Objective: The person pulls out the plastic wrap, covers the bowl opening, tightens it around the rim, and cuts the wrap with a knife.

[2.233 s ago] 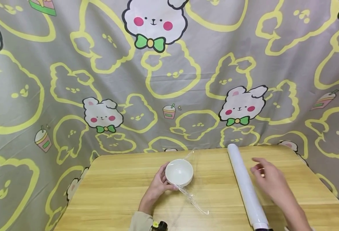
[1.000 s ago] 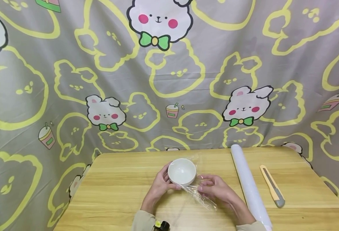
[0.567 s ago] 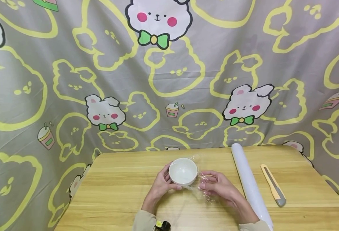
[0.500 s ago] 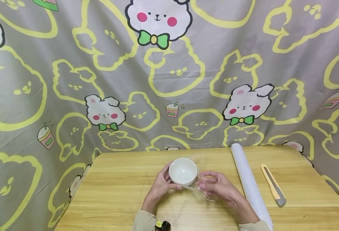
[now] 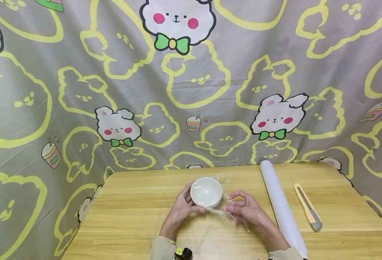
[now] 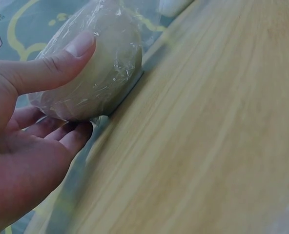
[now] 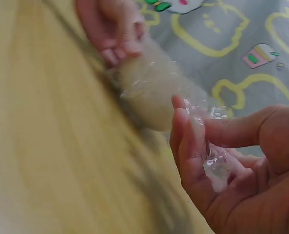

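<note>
A small white bowl (image 5: 206,192) stands near the middle of the table, with clear cling film (image 5: 221,213) over it and bunched at its right side. My left hand (image 5: 181,206) grips the bowl from the left, thumb on the near side and fingers curled round the far side. In the left wrist view the wrinkled film covers the bowl's wall (image 6: 93,73) under the thumb. My right hand (image 5: 247,211) pinches the loose film edge between thumb and fingers, just right of the bowl. A crumpled film end (image 7: 216,170) pokes out from that pinch in the right wrist view.
A long white roll of cling film (image 5: 282,209) lies right of my right hand, close by the forearm. Further right is a yellow and grey utility knife (image 5: 308,207). A patterned curtain (image 5: 164,90) hangs behind the wooden table (image 5: 129,216).
My right hand came left from the knife, which now lies on the table, and took hold of the film beside the bowl. Lately it has pulled the film slightly right. The left hand keeps its grip.
</note>
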The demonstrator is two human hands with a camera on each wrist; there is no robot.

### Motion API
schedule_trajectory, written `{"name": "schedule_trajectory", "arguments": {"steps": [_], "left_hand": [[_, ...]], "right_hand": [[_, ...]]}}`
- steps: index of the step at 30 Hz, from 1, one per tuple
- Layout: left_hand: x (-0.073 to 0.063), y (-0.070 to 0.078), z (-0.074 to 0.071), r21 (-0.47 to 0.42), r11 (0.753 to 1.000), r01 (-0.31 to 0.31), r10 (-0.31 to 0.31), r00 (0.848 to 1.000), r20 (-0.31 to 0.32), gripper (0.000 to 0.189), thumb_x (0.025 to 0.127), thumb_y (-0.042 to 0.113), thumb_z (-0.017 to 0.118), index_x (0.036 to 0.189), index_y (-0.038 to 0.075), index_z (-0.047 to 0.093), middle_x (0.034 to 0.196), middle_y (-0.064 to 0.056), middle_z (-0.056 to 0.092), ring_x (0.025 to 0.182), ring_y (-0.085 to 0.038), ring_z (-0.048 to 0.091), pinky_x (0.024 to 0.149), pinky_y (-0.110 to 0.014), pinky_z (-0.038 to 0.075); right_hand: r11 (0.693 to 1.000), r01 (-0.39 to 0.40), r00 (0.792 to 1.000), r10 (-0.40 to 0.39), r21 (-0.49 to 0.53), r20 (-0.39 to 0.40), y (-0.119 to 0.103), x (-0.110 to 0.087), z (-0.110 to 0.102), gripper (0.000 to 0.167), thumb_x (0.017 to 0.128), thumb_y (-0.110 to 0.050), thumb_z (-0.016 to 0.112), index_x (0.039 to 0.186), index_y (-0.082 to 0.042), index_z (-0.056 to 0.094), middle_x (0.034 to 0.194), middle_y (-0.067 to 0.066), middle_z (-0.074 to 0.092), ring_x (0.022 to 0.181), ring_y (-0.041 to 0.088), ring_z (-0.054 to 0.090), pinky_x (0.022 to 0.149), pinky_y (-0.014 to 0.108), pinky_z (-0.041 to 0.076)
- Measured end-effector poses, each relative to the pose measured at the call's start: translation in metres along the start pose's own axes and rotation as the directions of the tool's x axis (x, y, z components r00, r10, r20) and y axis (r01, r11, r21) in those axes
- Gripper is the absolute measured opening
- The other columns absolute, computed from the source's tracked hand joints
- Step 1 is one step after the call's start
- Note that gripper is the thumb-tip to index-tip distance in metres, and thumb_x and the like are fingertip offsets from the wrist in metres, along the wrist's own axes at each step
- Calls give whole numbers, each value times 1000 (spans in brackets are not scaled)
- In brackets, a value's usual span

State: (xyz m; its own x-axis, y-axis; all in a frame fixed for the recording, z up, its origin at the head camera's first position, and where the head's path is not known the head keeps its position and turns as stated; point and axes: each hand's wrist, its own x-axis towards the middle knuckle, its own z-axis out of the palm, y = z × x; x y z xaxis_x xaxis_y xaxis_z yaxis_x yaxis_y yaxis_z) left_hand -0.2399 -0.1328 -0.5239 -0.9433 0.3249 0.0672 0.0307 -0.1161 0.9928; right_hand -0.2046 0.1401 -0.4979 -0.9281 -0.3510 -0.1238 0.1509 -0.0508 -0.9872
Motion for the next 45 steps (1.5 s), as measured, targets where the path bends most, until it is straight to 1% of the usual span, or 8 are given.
{"name": "schedule_trajectory", "arguments": {"steps": [7, 13, 18, 22, 27, 34, 38, 45], "left_hand": [[-1, -1, -2, -14, 1000, -1, 1, 1000, 4, 108, 67, -26, 79, 158, -4, 26, 160, -28, 32, 145, -44, 35, 109, -31, 45], [0, -1, -4, -34, 999, -1, 2, 1000, 22, 108, 67, -26, 78, 159, -3, 24, 162, -28, 29, 147, -43, 33, 111, -32, 43], [1, -2, -4, -41, 999, 6, -5, 1000, 22, 108, 68, -26, 77, 159, -2, 25, 162, -27, 29, 147, -43, 33, 111, -32, 43], [0, -1, -4, -31, 1000, 3, -2, 1000, 31, 108, 69, -25, 78, 159, -3, 23, 162, -28, 29, 146, -44, 33, 112, -32, 42], [1, 0, -4, -34, 999, -10, 11, 999, 34, 109, 68, -25, 79, 159, -4, 22, 161, -28, 30, 146, -43, 35, 111, -31, 42], [0, 1, -3, -34, 999, 0, 3, 998, 67, 116, 69, -26, 77, 161, -4, 11, 165, -29, 19, 149, -44, 27, 115, -33, 37], [-2, 4, 1, -6, 1000, 21, -21, 997, 78, 135, 68, -21, 82, 163, 6, -10, 168, -27, 6, 152, -44, 19, 122, -42, 23], [-5, 7, 20, 273, 962, -24, 36, 999, -39, 144, 65, -4, 93, 161, 3, -13, 159, -34, 26, 142, -47, 35, 121, -63, 16]], "right_hand": [[993, 41, 999, -44, -110, -28, 8, 2, 12, 24, 94, 5, 66, 110, 12, 50, 85, 16, 72, 70, 18, 66, 56, 25, 56], [997, -11, 992, 20, -70, 125, -3, -4, -5, 52, 98, -12, 69, 134, 13, 42, 99, 17, 73, 82, 23, 69, 67, 35, 61], [984, 48, 975, -10, -170, 221, -6, -6, -8, 38, 91, -4, 74, 118, 17, 56, 84, 6, 68, 66, 12, 59, 57, 22, 50], [924, 144, 983, -94, -353, 157, -7, -8, -5, 9, 87, 0, 73, 95, 5, 72, 80, 3, 68, 66, 10, 56, 60, 21, 47], [817, 167, 982, -188, -552, 20, -2, -7, 0, 3, 86, -2, 76, 86, -5, 78, 80, 2, 70, 67, 10, 53, 61, 24, 45], [915, 25, 992, -74, -402, -105, 11, 1, 23, 7, 88, 4, 71, 81, 3, 74, 63, 8, 67, 53, 13, 63, 48, 26, 57], [925, -19, 983, -52, -379, -176, 11, 3, 31, 8, 88, 5, 70, 82, 5, 74, 68, 9, 70, 57, 16, 69, 53, 27, 60], [973, -25, 987, -14, -231, -162, 8, 11, 36, 16, 87, 13, 68, 102, 16, 66, 78, 17, 72, 70, 27, 74, 64, 36, 63]]}}
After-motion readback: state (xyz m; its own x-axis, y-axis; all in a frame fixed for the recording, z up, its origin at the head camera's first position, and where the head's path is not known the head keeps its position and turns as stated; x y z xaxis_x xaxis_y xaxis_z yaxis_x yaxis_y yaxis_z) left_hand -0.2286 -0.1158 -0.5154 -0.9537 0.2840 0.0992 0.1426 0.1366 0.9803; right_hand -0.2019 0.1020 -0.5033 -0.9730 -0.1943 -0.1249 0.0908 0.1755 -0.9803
